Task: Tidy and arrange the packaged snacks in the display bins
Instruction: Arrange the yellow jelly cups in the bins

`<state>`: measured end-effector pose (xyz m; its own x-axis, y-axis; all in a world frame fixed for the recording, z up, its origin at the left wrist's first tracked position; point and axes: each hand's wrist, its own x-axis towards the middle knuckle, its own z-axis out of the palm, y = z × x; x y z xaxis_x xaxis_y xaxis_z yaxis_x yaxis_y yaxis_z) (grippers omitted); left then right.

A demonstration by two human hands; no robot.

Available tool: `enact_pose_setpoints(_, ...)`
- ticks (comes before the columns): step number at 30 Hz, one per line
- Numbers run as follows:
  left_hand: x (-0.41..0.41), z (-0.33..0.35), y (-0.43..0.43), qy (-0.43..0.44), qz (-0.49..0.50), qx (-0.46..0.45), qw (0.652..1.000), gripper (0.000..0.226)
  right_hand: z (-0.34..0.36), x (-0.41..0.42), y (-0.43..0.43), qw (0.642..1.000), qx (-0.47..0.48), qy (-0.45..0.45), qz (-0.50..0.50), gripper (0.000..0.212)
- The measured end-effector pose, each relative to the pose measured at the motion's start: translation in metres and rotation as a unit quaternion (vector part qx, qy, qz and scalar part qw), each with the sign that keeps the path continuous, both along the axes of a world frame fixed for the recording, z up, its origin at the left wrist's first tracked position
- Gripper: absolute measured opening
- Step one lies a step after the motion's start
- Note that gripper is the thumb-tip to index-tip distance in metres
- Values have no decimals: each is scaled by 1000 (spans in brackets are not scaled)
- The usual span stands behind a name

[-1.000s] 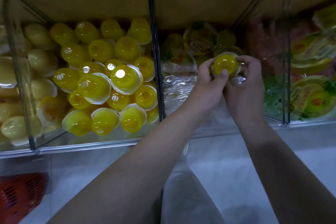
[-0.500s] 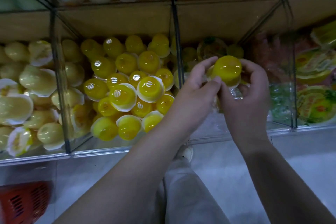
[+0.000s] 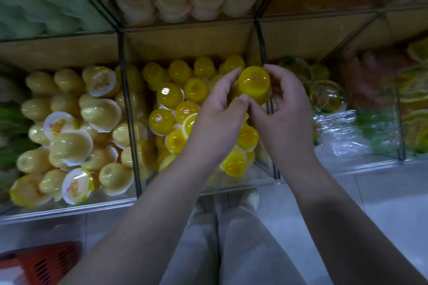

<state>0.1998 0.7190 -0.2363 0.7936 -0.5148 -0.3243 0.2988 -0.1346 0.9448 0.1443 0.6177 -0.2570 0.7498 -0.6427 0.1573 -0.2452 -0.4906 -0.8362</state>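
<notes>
A: What is the person wearing?

B: Pale grey trousers (image 3: pixel 245 243), loose, with soft folds along each leg and a dark line where the legs meet.

A: And on the feet?

B: A whitish shoe (image 3: pixel 252 199) shows past the trouser hem, too blurred for detail.

A: The arms?

B: The left forearm (image 3: pixel 148 220) and right forearm (image 3: pixel 328 210) are bare, as are the left hand (image 3: pixel 215 122) and right hand (image 3: pixel 284 120). The left thumbnail is cut short.
</notes>
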Motion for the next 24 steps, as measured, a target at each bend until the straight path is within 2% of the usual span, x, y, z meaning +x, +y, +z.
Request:
enact_pose_setpoints(3, 13, -8, 17, -36, -2, 50, 998, 45, -9, 17, 17, 998, 43, 36, 22, 51)
enact_pose_setpoints(10, 38, -31, 39, -54, -3, 123, 991, 50, -22, 47, 42, 989, -4, 136, 57, 48)
enact_pose_setpoints(16, 46, -39, 47, -22, -28, 133, 991, 47, -27, 53, 47, 972, -70, 208, 84, 45)
enact_pose_setpoints(20, 46, -34, 48, -13, -21, 112, 993, 48, -31, 51, 46, 978, -55, 176, 95, 42)
enact_pose_setpoints(24, 41, -26, 49, -10, -12, 78, 997, 46, -29, 46, 47, 993, 15, 95, 75, 43)
